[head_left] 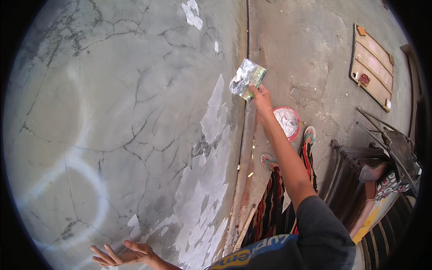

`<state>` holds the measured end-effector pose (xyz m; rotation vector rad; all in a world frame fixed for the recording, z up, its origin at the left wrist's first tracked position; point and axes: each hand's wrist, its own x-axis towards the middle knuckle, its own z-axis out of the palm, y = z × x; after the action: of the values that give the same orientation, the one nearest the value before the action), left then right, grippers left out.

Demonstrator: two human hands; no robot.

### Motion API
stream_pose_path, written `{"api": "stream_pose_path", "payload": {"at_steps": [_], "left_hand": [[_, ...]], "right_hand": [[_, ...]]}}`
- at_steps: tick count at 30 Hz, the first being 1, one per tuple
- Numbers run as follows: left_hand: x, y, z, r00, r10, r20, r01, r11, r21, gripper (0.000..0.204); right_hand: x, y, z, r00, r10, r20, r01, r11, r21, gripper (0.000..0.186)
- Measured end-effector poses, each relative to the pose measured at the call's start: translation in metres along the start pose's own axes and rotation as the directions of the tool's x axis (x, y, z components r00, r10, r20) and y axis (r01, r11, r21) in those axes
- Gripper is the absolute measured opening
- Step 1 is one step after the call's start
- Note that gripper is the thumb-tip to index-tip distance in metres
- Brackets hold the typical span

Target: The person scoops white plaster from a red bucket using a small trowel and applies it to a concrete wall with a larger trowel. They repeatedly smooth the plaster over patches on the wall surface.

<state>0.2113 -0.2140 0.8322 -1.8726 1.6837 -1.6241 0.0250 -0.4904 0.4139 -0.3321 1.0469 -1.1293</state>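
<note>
My right hand [262, 100] grips the lower edge of a flat rectangular card [254, 77], greenish and greyish with white paste smeared over its left part. The card is held up beside the grey cracked wall [135, 90]; whether it touches the wall I cannot tell. At the lower left my left hand [121, 254] is open beside the wall, fingers spread, holding nothing. Ragged pale patches [198, 211] cover the wall between my hands. Below my right forearm, a round pink-red tub [298, 128] on the ground holds white paste [285, 119].
My feet in sandals [268, 161] stand close to the tub. A framed wooden panel [373, 67] lies at the far right. Dark furniture [351, 175] and a folding metal-framed item [396, 144] stand to the right. A ledge [245, 148] runs along the wall's foot.
</note>
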Motion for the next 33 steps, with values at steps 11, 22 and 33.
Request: {"api": "stream_pose_path", "payload": {"at_steps": [11,22,33], "left_hand": [[0.020,0.035,0.019,0.991,0.012,0.136,-0.021,0.997,0.068,0.065],[0.023,0.043,0.027,0.980,0.006,0.200,-0.033,0.991,0.131,0.061],[0.018,0.042,0.024,0.981,0.014,0.196,-0.044,0.987,0.152,0.057]], "right_hand": [[0.076,0.013,0.052,0.938,-0.337,0.084,0.330,0.790,-0.517,0.021],[0.080,0.010,0.068,0.824,-0.540,0.172,0.537,0.648,-0.539,0.021],[0.026,-0.016,0.094,0.805,-0.517,0.291,0.560,0.501,-0.660,0.036]]}}
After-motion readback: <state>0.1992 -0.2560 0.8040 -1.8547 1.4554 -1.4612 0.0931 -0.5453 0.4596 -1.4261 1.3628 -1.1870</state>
